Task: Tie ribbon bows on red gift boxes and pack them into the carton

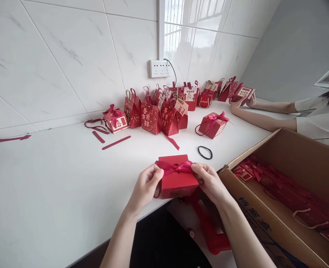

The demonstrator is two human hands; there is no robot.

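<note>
A red gift box point(178, 183) rests at the front edge of the white table, with a pink-red ribbon point(176, 167) knotted across its top. My left hand point(147, 181) pinches the ribbon's left side between thumb and fingers. At the other side, my right hand point(209, 178) grips the ribbon's right part, its lower fingers close to the box's side. A cord handle shows by the box's left side, partly behind my left hand. Just beyond my right hand lies a black elastic band point(205, 152).
Several red gift boxes point(152, 118) stand along the tiled wall. Two ribboned boxes sit apart, one at left point(117, 122), one at right point(213, 125). Ribbon strips point(116, 142) lie at left. An open cardboard box point(254, 197) holds red items. Another person's hands point(241, 102) hold a box.
</note>
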